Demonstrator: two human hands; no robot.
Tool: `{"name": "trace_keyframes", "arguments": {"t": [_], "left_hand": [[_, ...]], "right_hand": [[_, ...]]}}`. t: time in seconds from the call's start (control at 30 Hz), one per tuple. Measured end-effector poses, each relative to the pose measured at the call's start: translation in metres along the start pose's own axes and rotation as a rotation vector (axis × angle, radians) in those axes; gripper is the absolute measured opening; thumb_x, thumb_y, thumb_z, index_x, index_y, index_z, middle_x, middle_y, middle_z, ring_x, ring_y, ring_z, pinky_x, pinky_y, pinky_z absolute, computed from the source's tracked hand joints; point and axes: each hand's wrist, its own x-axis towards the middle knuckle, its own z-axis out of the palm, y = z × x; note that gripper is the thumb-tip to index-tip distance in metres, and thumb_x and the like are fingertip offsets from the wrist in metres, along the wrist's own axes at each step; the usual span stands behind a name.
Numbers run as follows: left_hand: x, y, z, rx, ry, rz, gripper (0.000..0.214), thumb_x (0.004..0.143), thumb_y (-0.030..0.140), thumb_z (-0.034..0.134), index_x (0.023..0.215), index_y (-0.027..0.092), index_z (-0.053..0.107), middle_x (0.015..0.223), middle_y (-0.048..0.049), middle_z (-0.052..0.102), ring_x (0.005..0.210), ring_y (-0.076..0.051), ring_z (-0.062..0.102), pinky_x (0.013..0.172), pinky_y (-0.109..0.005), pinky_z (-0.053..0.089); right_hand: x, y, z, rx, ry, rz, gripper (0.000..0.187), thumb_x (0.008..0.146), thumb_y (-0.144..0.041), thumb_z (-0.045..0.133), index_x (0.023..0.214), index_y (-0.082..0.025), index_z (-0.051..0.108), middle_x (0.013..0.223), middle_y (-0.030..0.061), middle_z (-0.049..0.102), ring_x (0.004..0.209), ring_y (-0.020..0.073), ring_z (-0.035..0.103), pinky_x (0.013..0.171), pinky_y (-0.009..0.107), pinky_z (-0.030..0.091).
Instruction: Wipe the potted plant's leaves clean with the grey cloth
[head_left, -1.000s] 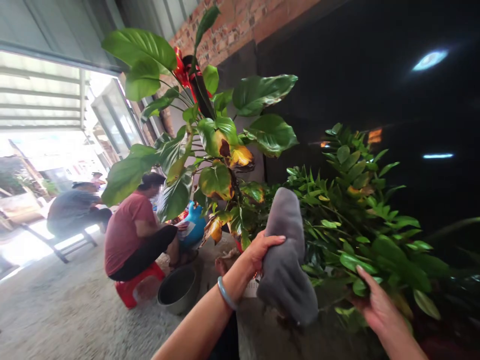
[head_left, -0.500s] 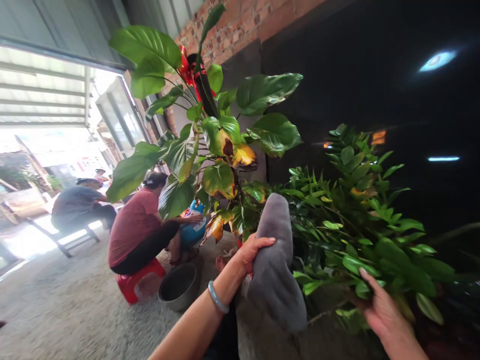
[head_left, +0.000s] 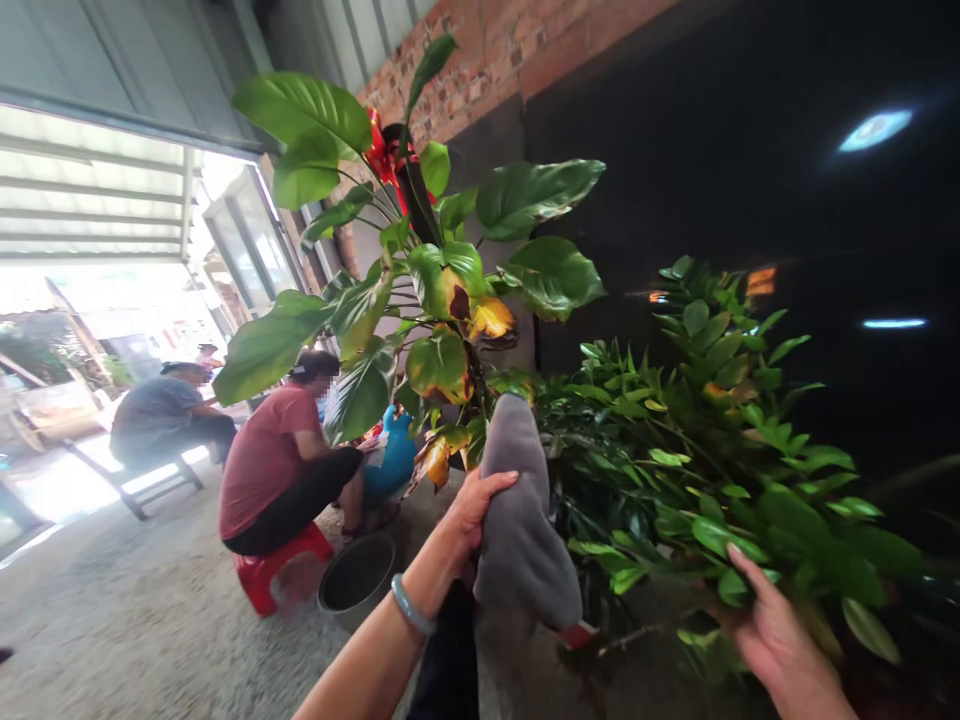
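A soft grey cloth (head_left: 523, 520) hangs bunched in my left hand (head_left: 480, 510). The thumb lies across the cloth; the other fingers are hidden behind it. A pale bracelet (head_left: 412, 606) circles that wrist. At the lower right, my right hand (head_left: 776, 630) is at the leaves of a bushy green plant (head_left: 697, 430). One finger or thumb rests against a glossy leaf (head_left: 727, 538), and the remaining fingers pass underneath, partly hidden in shadow. The cloth is to the left of this plant, apart from the right hand.
A tall plant (head_left: 442, 280) with large, partly yellowed leaves and a red ribbon stands ahead. To the left, a person (head_left: 274, 450) sits on a red stool (head_left: 259, 580) beside a dark basin (head_left: 356, 580). Another person (head_left: 161, 415) sits farther back. A dark glossy wall (head_left: 712, 150) rises behind the plants.
My left hand has moved left with the grey cloth, uncovering a small red thing below it. My right hand stays at nearly the same leaf. The view has shifted slightly.
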Motion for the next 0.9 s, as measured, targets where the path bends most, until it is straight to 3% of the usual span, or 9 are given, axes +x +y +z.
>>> {"name": "trace_keyframes", "arguments": {"t": [0.07, 0.17, 0.23, 0.33, 0.47, 0.57, 0.73, 0.8, 0.9], "left_hand": [[-0.007, -0.027, -0.006, 0.071, -0.011, -0.13, 0.036, 0.041, 0.027, 0.081, 0.072, 0.015, 0.067, 0.055, -0.0017, 0.067, 0.05, -0.016, 0.059, 0.053, -0.029, 0.049], [-0.028, -0.074, -0.022, 0.159, -0.226, -0.348, 0.035, 0.042, 0.025, 0.08, 0.073, 0.013, 0.07, 0.063, -0.0044, 0.071, 0.057, -0.019, 0.063, 0.062, -0.034, 0.051], [-0.04, -0.083, -0.032, 0.145, -0.343, -0.388, 0.037, 0.044, 0.023, 0.08, 0.079, 0.013, 0.073, 0.069, -0.0052, 0.073, 0.064, -0.021, 0.066, 0.069, -0.035, 0.052], [-0.04, -0.05, -0.035, 0.036, -0.355, -0.27, 0.042, 0.045, 0.026, 0.082, 0.083, 0.01, 0.072, 0.07, -0.0067, 0.072, 0.061, -0.02, 0.065, 0.066, -0.033, 0.052], [-0.019, 0.009, -0.022, -0.096, -0.148, -0.119, 0.034, 0.054, 0.024, 0.079, 0.084, 0.014, 0.066, 0.066, -0.003, 0.071, 0.056, -0.018, 0.063, 0.058, -0.03, 0.053], [-0.012, -0.003, -0.015, -0.106, -0.085, -0.235, 0.027, 0.055, 0.02, 0.077, 0.078, 0.015, 0.064, 0.063, -0.0034, 0.07, 0.057, -0.018, 0.064, 0.062, -0.03, 0.053], [-0.033, -0.066, -0.022, -0.081, -0.356, -0.338, 0.036, 0.041, 0.011, 0.074, 0.075, 0.017, 0.066, 0.064, -0.0037, 0.071, 0.06, -0.02, 0.065, 0.063, -0.031, 0.051], [-0.042, -0.062, -0.02, -0.096, -0.409, -0.308, 0.038, 0.039, 0.012, 0.074, 0.076, 0.016, 0.067, 0.064, -0.0034, 0.071, 0.059, -0.02, 0.064, 0.062, -0.03, 0.051], [-0.039, -0.027, -0.007, -0.141, -0.408, -0.151, 0.041, 0.042, 0.017, 0.079, 0.082, 0.014, 0.068, 0.067, -0.0037, 0.071, 0.06, -0.018, 0.064, 0.062, -0.028, 0.05]], "right_hand": [[0.003, 0.002, -0.002, -0.014, -0.013, 0.007, 0.028, 0.048, -0.022, 0.077, 0.073, -0.025, 0.066, 0.06, -0.0047, 0.071, 0.049, 0.0193, 0.061, 0.044, 0.032, 0.053], [0.006, 0.005, -0.006, -0.021, -0.044, 0.006, 0.03, 0.049, -0.023, 0.079, 0.077, -0.025, 0.067, 0.063, -0.0041, 0.072, 0.052, 0.0206, 0.063, 0.053, 0.036, 0.057], [0.006, 0.005, -0.006, -0.022, -0.036, 0.002, 0.031, 0.049, -0.022, 0.079, 0.078, -0.025, 0.068, 0.064, -0.0049, 0.072, 0.052, 0.0208, 0.064, 0.056, 0.038, 0.059], [0.005, 0.004, -0.005, 0.003, -0.002, 0.003, 0.03, 0.049, -0.019, 0.078, 0.077, -0.026, 0.067, 0.063, -0.0072, 0.071, 0.05, 0.0191, 0.063, 0.056, 0.036, 0.059], [0.001, 0.001, 0.001, 0.044, 0.0, 0.026, 0.029, 0.05, -0.016, 0.075, 0.076, -0.027, 0.066, 0.061, -0.0078, 0.071, 0.047, 0.0172, 0.062, 0.054, 0.034, 0.059], [-0.004, 0.0, 0.005, 0.047, 0.007, 0.06, 0.026, 0.051, -0.017, 0.073, 0.075, -0.026, 0.065, 0.058, -0.0064, 0.071, 0.046, 0.018, 0.062, 0.05, 0.032, 0.057], [-0.007, 0.001, 0.006, 0.015, 0.021, 0.066, 0.023, 0.053, -0.021, 0.072, 0.075, -0.024, 0.066, 0.061, -0.0035, 0.072, 0.055, 0.0211, 0.066, 0.056, 0.035, 0.059], [-0.008, 0.0, 0.007, 0.019, 0.026, 0.049, 0.024, 0.051, -0.02, 0.072, 0.074, -0.025, 0.065, 0.06, -0.0049, 0.071, 0.054, 0.02, 0.065, 0.052, 0.032, 0.057], [-0.009, -0.001, 0.009, 0.05, 0.04, 0.029, 0.028, 0.049, -0.017, 0.072, 0.074, -0.026, 0.064, 0.058, -0.0083, 0.07, 0.049, 0.0164, 0.062, 0.042, 0.026, 0.051]]}}
